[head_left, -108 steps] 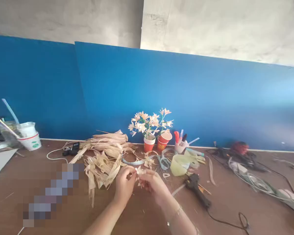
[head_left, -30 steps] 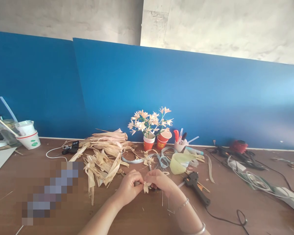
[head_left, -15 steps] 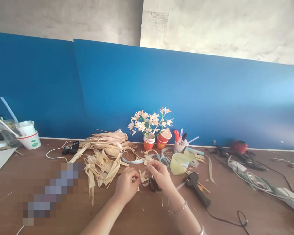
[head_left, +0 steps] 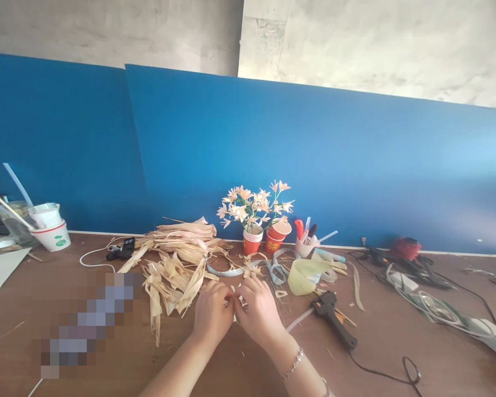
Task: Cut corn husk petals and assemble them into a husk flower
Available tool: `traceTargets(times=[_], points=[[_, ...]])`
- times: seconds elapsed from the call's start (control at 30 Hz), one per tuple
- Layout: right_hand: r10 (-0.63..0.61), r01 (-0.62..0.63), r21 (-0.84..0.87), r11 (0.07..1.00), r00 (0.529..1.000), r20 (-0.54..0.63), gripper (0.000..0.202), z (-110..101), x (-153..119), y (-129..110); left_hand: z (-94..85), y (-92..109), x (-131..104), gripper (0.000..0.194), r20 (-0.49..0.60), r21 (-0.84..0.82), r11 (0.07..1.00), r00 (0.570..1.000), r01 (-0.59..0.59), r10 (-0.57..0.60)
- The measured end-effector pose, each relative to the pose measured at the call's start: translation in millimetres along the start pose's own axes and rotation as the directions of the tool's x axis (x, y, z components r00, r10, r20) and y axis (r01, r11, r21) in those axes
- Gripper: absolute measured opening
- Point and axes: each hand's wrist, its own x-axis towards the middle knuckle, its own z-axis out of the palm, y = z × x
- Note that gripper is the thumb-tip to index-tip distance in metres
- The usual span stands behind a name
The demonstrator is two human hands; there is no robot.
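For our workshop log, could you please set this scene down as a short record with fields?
Left hand: pinched at a small pale piece, mostly hidden
Right hand: fingertips at the same piece, grip unclear
Behind hands: pale flowers in red paper cups
To their left: dry straw-coloured strips
To their right: black glue gun on the table

- Looks like a small craft workshop; whether it is a room of its own cannot be told.
- The brown work table [head_left: 231, 372] is littered with bits and scraps [head_left: 281, 294].
- Raw materials lie about: heaped dry husks [head_left: 179, 281], a blue ribbon [head_left: 225, 272], a yellow-green ribbon [head_left: 301, 279].
- A black glue gun [head_left: 326, 305] lies at hand.
- Pale handmade-looking flowers [head_left: 252, 205] stand in paper cups [head_left: 252, 246].
- A plain blue partition [head_left: 314, 149] and rough, bare wall [head_left: 339, 49] rise behind.
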Motion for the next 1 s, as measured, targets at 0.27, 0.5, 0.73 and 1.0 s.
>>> traceTargets(times=[0.27,0.5,0.73,1.0], points=[[0.152,-0.119,0.218,0.969,0.978,-0.142,0.013,-12,3,-2,5.5,-9,3,0.014,-0.079,-0.279,0.938,0.968,0.207,-0.237],[0.072,-0.061,0.068,0.996,0.984,-0.16,0.008,-1,-1,-3,8.9,-14,5,0.016,-0.041,-0.476,0.802,0.902,0.36,-0.43],[-0.016,0.011,-0.031,0.999,0.984,-0.18,0.011,-2,0,-2,11.9,-12,4,0.015,-0.001,-0.5,0.798,0.921,0.337,-0.389],[0.044,-0.038,0.033,0.999,0.98,-0.192,0.011,-3,0,6,4.9,-12,9,0.021,0.036,-0.566,0.784,0.957,0.256,-0.286]])
